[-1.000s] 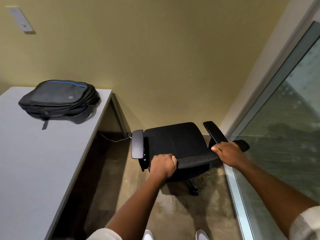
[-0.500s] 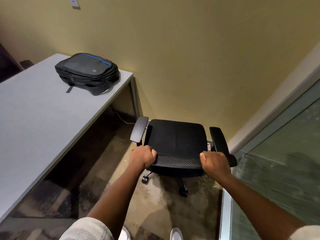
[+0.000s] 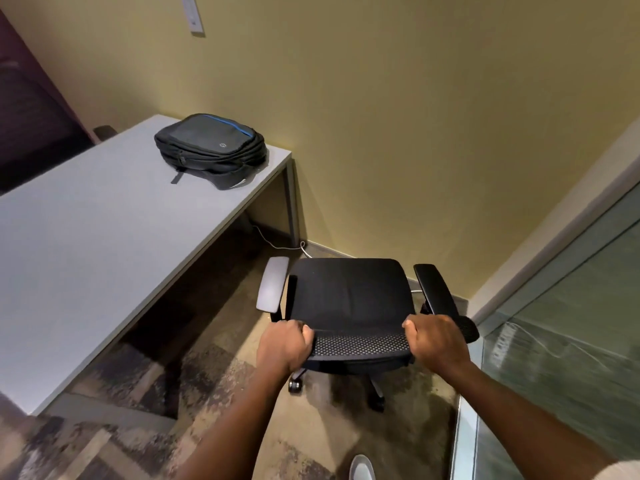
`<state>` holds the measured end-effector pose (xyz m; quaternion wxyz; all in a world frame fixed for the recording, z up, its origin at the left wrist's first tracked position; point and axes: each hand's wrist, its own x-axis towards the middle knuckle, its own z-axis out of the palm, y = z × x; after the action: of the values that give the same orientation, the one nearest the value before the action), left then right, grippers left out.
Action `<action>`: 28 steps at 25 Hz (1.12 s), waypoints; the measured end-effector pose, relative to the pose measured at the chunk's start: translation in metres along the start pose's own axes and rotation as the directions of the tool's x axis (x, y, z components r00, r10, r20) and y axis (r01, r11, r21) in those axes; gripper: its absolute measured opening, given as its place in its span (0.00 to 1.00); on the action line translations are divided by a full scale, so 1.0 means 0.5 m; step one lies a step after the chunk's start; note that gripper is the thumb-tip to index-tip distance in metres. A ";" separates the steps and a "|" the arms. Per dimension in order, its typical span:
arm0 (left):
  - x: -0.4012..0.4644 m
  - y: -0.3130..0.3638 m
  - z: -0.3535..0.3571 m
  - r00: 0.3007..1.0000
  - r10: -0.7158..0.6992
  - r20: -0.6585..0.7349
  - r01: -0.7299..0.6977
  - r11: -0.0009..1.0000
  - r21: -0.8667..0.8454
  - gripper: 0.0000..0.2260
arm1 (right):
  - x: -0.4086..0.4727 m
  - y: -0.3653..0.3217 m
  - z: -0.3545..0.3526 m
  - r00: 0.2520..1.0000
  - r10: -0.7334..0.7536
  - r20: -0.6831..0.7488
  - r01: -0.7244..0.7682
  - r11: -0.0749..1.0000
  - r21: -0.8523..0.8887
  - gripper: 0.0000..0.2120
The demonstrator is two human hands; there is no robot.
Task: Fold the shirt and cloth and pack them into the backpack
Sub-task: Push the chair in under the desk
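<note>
A black backpack [image 3: 211, 150] with a blue zip line lies flat and zipped on the far right corner of the grey table [image 3: 86, 244]. No shirt or cloth shows in this view. Both my hands hold a black office chair [image 3: 349, 296] by the top of its mesh backrest. My left hand [image 3: 285, 346] grips the left end of that rim and my right hand [image 3: 436, 341] grips the right end, fingers curled over it.
The chair stands on patterned carpet between the table's right edge and a glass partition [image 3: 561, 358] on the right. A yellow wall [image 3: 381, 116] is close behind it. A white cable [image 3: 277, 244] runs along the floor under the table.
The chair has turned to face the wall squarely and sits more centred before me. My view has swung left, so more of the table and the backpack show. Both hands kept their grip.
</note>
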<state>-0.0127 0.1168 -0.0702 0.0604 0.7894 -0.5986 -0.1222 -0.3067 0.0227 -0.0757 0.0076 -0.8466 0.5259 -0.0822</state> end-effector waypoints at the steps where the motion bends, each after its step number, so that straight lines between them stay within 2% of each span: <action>1: -0.023 -0.002 -0.001 1.000 -0.013 -0.004 0.013 1.000 0.006 0.18 | -0.006 -0.004 -0.001 1.000 -0.013 -0.002 0.013 1.000 0.014 0.21; 4: -0.080 -0.024 0.000 0.997 -0.071 -0.006 0.071 0.997 0.001 0.19 | -0.027 -0.032 -0.005 0.999 -0.048 0.002 0.048 0.998 0.034 0.19; 10: -0.142 -0.092 -0.025 0.983 -0.178 -0.044 0.177 0.984 -0.023 0.17 | -0.021 -0.123 -0.007 0.991 -0.126 0.049 0.129 0.991 -0.043 0.13; 17: -0.155 -0.153 -0.034 0.945 -0.313 -0.095 0.312 0.950 -0.020 0.19 | 0.046 -0.188 0.008 0.966 -0.249 0.074 0.253 0.967 -0.034 0.18; 23: -0.135 -0.154 -0.039 0.881 -0.445 -0.159 0.441 0.895 -0.061 0.21 | 0.150 -0.205 0.017 0.926 -0.364 0.096 0.366 0.931 0.001 0.12; 28: -0.085 -0.134 -0.056 0.807 -0.568 -0.165 0.558 0.823 -0.104 0.19 | 0.262 -0.206 0.033 0.872 -0.488 0.035 0.487 0.872 0.036 0.18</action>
<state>0.0465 0.1746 -0.0542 0.0976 0.9373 -0.3261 -0.0743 -0.1560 -0.0492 -0.0645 0.0090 -0.9532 0.2940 -0.0702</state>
